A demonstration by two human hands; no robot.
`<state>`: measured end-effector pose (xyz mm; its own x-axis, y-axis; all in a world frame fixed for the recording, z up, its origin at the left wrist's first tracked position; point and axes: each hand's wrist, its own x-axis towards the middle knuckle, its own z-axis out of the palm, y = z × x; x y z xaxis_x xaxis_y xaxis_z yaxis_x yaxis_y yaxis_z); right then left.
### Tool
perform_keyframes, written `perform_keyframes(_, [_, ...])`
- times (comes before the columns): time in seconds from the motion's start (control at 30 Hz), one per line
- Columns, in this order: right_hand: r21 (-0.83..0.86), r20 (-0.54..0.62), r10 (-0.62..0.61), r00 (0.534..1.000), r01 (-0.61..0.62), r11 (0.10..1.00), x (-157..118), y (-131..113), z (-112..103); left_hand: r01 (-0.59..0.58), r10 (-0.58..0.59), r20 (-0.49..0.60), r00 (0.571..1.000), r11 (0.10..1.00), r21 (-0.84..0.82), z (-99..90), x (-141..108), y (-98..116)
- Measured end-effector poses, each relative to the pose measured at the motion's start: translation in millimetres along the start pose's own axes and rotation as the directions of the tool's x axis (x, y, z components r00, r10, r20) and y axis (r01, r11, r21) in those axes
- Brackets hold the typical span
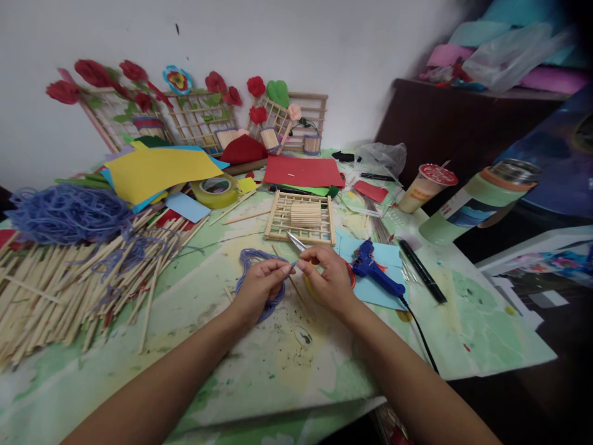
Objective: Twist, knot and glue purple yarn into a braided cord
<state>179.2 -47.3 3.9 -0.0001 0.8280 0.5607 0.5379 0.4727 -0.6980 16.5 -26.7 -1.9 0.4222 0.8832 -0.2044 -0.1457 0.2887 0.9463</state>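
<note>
purple yarn [293, 266] is running as a short, fine length between our two hands above the middle of the table [333, 377], in front of the stick lattice [332, 222]. we are pinching it at the fingertips: the left hand [260, 285] is gripping one side between thumb and forefinger, and the right hand [330, 277] is closing its thumb and forefinger on the other side, close by. a loose coil [248, 256] of similar yarn is lying partly beneath the left hand. scissors [296, 241] are pointing out past the right hand toward the lattice; whether the palm is gripping them or they are lying below, we cannot tell. caution: because we are holding so little yarn, uneven tension is likely to cause it to slip from one pinch. because the coil is lying in loose loops, a sharp pull could be causing a snag or a tangle, possibly around the thin stick [296, 289] under our hands. because the blades are sitting so near the right fingers, a careless turn of the wrist could be causing a nick. the glue gun [370, 264] is resting beside the right hand, its cord [419, 324] trailing near our forearm, so a sideways sweep could be dragging it.
</note>
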Motion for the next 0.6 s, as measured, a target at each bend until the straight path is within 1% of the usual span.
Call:
perform_keyframes(0.1, [0.044,0.1,-0.037,0.994,0.033,0.998,-1,1,3,0.088,-0.084,0.051,0.995,0.993,-0.084,-2.0,0,1])
perform_keyframes(0.17, [0.061,0.14,-0.042,0.989,0.034,0.998,-1,0,3,0.139,-0.13,0.08,0.988,0.983,-0.12,-3.0,0,2])
perform_keyframes(0.23, [0.04,0.148,-0.039,0.988,0.033,0.999,-1,-1,2,0.155,-0.143,0.1,0.985,0.98,-0.126,-2.8,0,2])
perform_keyframes(0.33, [-0.021,0.107,-0.046,0.993,0.048,0.999,-1,-3,0,0.126,-0.114,0.127,0.985,0.988,-0.088,0.3,-2,2])
perform_keyframes(0.4, [-0.039,0.016,-0.04,0.999,0.04,0.998,-1,-3,-3,0.065,-0.064,0.11,0.992,0.998,-0.008,1.7,-2,3])
perform_keyframes(0.47, [-0.019,-0.155,0.023,0.988,-0.027,0.999,0,-1,-9,-0.043,0.036,0.052,0.998,0.989,0.139,-1.9,1,8])
perform_keyframes(0.5, [0.013,-0.256,0.079,0.963,-0.078,0.997,1,1,-12,-0.101,0.101,0.013,0.995,0.968,0.231,-6.7,4,12])
perform_keyframes(0.53, [0.06,-0.356,0.144,0.923,-0.131,0.99,3,3,-16,-0.154,0.172,-0.029,0.985,0.934,0.321,-13.8,8,18])
perform_keyframes(0.57, [0.117,-0.447,0.208,0.87,-0.174,0.978,5,6,-20,-0.199,0.251,-0.08,0.965,0.894,0.401,-23.3,11,26])
perform_keyframes(0.6, [0.175,-0.521,0.263,0.812,-0.2,0.964,8,9,-24,-0.221,0.314,-0.136,0.939,0.859,0.461,-35.0,14,35])
